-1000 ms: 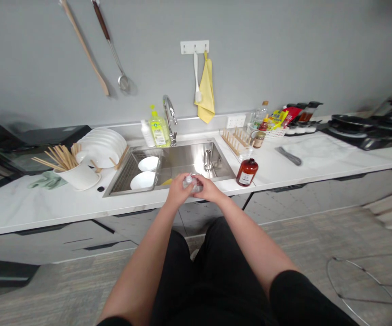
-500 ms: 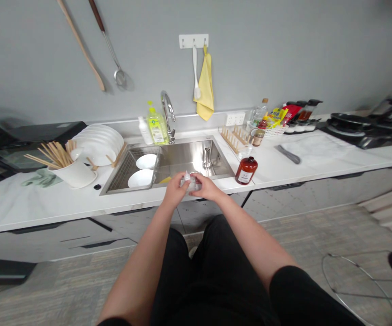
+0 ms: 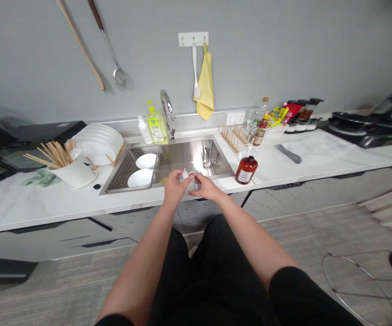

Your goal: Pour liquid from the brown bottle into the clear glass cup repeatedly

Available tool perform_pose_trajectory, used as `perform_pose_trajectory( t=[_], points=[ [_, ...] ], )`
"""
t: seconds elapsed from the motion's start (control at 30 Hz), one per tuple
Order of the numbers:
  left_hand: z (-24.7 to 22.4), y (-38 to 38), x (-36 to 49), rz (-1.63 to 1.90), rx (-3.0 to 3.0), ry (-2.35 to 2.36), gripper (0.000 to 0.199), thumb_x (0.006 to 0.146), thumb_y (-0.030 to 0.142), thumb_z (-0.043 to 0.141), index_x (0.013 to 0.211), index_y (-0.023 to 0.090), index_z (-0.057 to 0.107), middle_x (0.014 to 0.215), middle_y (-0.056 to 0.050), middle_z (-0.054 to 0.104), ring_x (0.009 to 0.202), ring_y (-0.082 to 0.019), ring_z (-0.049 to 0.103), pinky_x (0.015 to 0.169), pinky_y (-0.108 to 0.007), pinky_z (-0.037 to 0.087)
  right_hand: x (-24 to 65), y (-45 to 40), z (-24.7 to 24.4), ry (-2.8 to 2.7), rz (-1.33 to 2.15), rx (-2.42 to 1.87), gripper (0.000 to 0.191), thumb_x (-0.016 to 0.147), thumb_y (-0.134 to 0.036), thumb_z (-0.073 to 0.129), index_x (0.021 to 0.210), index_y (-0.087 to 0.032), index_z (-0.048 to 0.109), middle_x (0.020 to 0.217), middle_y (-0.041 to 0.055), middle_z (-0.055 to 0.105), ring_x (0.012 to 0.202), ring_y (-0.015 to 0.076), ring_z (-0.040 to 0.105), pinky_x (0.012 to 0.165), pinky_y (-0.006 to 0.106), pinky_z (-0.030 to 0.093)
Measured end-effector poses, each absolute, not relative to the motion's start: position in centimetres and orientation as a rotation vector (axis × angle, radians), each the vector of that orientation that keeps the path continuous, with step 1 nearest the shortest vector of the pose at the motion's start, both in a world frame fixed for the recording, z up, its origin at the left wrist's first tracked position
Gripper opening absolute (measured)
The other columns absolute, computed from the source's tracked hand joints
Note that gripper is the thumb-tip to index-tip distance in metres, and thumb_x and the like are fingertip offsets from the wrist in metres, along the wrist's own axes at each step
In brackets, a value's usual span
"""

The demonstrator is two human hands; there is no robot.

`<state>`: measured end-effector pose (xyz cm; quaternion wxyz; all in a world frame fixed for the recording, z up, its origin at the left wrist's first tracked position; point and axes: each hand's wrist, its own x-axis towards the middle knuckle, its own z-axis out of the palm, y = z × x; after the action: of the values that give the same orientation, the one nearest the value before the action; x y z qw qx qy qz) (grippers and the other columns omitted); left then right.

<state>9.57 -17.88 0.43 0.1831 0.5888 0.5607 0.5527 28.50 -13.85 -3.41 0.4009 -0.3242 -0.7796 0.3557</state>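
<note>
At the front rim of the steel sink (image 3: pixel 178 156), my left hand (image 3: pixel 175 186) and my right hand (image 3: pixel 205 186) are close together, with fingers curled round a small clear bottle (image 3: pixel 189 184). A pale nozzle-like piece (image 3: pixel 184 174) shows at my left fingertips; whether it is fixed to the bottle I cannot tell. A red-brown bottle (image 3: pixel 246 170) with a white label stands upright on the counter, right of my hands. Two white bowls (image 3: pixel 140 178) sit in the rack in the sink's left part. A yellow item is partly hidden behind my left hand.
White plates (image 3: pixel 97 144) and a holder of chopsticks (image 3: pixel 74 175) stand left. Behind the sink are a faucet (image 3: pixel 167 113) and a green soap bottle (image 3: pixel 157 127). A wooden rack (image 3: pixel 234 138), a jar (image 3: pixel 258 137) and a grey utensil (image 3: pixel 288 154) lie right.
The pale nozzle-like piece has shifted slightly left and up with my left fingertips. My left hand has turned a little; my right hand has barely moved.
</note>
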Motion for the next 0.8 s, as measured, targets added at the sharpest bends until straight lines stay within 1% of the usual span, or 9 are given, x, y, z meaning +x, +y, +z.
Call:
perform_pose_trajectory(
  t=[0.1,0.2,0.33,0.43,0.57,0.67,0.73,0.8],
  points=[
    [1.8,-18.1,8.8,1.635,1.753,1.563,0.028,0.09,0.048,0.085,0.102,0.023,0.079,0.109,-0.006,0.079,0.107,-0.025,0.074,0.099,-0.041,0.061,28.5,-13.9,-3.4,-1.966,0.919,-0.823,0.078,0.074,-0.035,0.097,0.145,-0.023,0.067,0.129,0.0075,0.077,0.105,0.0245,0.072,0.103,0.041,0.061],
    [3.2,-17.9,7.9,1.59,1.815,1.48,0.025,0.092,0.044,0.083,0.108,0.024,0.083,0.109,-0.006,0.081,0.103,-0.025,0.076,0.097,-0.041,0.063,28.6,-13.9,-3.3,-1.972,0.924,-0.812,0.08,0.075,-0.036,0.097,0.147,-0.023,0.066,0.131,0.0085,0.076,0.106,0.0251,0.072,0.103,0.042,0.06],
    [4.4,-17.6,6.9,1.511,1.887,1.408,0.029,0.092,0.039,0.083,0.117,0.025,0.084,0.116,-0.007,0.084,0.102,-0.026,0.078,0.098,-0.042,0.065,28.6,-13.8,-3.4,-1.976,0.918,-0.816,0.081,0.075,-0.037,0.097,0.149,-0.023,0.066,0.133,0.0095,0.075,0.109,0.0261,0.072,0.104,0.042,0.06],
    [5.1,-17.7,6.6,1.476,1.995,1.47,0.024,0.092,0.037,0.083,0.114,0.026,0.085,0.115,-0.007,0.085,0.106,-0.028,0.079,0.102,-0.044,0.064,28.6,-13.7,-3.6,-1.971,0.911,-0.813,0.081,0.076,-0.037,0.097,0.149,-0.023,0.066,0.134,0.009,0.075,0.112,0.0264,0.072,0.107,0.043,0.059],
    [5.7,-17.8,6.6,1.459,2.059,1.477,0.022,0.094,0.037,0.081,0.113,0.026,0.085,0.116,-0.007,0.085,0.108,-0.028,0.079,0.103,-0.044,0.063,28.7,-13.7,-3.6,-1.983,0.902,-0.82,0.082,0.076,-0.039,0.097,0.149,-0.023,0.066,0.135,0.0095,0.075,0.111,0.0262,0.072,0.106,0.042,0.06],
    [5.9,-17.7,6.8,1.476,2.004,1.467,0.025,0.094,0.036,0.081,0.116,0.025,0.084,0.115,-0.008,0.086,0.105,-0.028,0.08,0.102,-0.043,0.064,28.7,-13.7,-3.6,-1.988,0.886,-0.822,0.082,0.076,-0.038,0.097,0.15,-0.022,0.066,0.134,0.0101,0.075,0.111,0.0265,0.072,0.106,0.043,0.06],
    [6.0,-17.7,6.7,1.488,1.992,1.474,0.035,0.092,0.034,0.082,0.126,0.025,0.082,0.114,-0.007,0.085,0.104,-0.028,0.08,0.103,-0.044,0.064,28.7,-13.7,-3.6,-1.99,0.888,-0.819,0.081,0.076,-0.037,0.097,0.149,-0.022,0.066,0.133,0.0101,0.075,0.11,0.0264,0.072,0.105,0.043,0.059],
    [6.1,-17.9,6.6,1.499,2.021,1.474,0.045,0.093,0.034,0.081,0.138,0.026,0.079,0.116,-0.007,0.085,0.107,-0.028,0.08,0.105,-0.044,0.063,28.6,-13.7,-3.6,-1.988,0.893,-0.825,0.081,0.076,-0.036,0.098,0.149,-0.022,0.067,0.132,0.0095,0.076,0.109,0.026,0.072,0.105,0.042,0.059]
  ],
)
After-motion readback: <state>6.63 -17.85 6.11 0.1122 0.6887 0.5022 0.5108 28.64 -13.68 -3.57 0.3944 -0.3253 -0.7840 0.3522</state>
